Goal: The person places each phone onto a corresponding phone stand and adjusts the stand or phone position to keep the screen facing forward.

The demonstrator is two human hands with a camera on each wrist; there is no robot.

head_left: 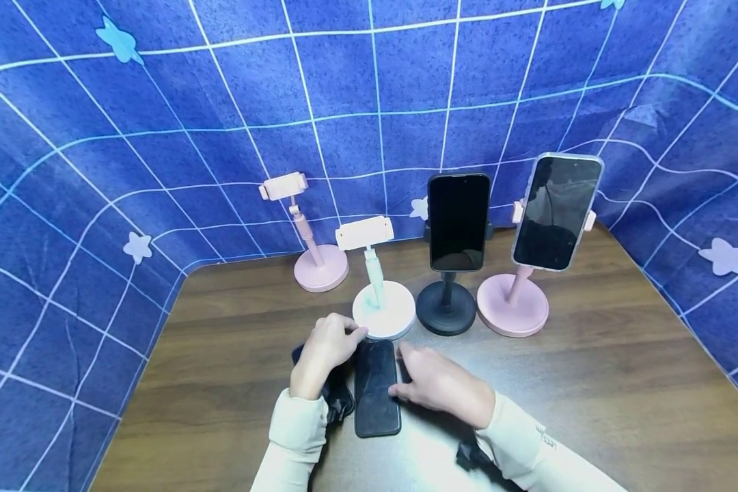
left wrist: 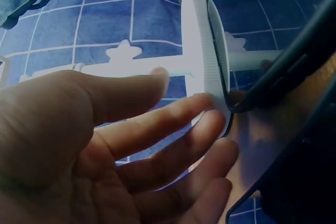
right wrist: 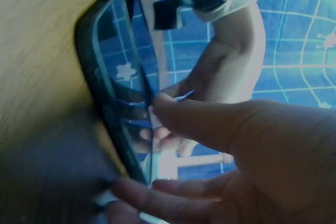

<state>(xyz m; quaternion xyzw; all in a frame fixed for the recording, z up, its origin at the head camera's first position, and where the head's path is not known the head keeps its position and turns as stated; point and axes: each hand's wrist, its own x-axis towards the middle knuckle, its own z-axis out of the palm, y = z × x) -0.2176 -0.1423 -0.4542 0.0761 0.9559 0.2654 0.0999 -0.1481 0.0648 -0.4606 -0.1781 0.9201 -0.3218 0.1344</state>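
Observation:
A black phone (head_left: 376, 393) lies face up on the table, just in front of a white phone stand (head_left: 400, 311) with a round base. At the phone's upper left, my left hand (head_left: 327, 350) has its fingertips near the front of that base, fingers loosely bent and apart from the thumb. A second dark flat object (head_left: 297, 352) is partly hidden beneath this hand. My right hand (head_left: 443, 384) touches the right edge of the phone with its thumb. In the right wrist view its fingers (right wrist: 173, 200) extend past the phone's (right wrist: 113, 72) near corner, beside its reflective screen.
An unloaded pink stand (head_left: 321, 268) stands at the back left. To the right, a black stand (head_left: 446, 307) and another pink stand (head_left: 512, 305) each hold an upright phone. A blue grid-patterned cloth (head_left: 344, 82) encloses the wooden table (head_left: 221, 369) at the back and sides.

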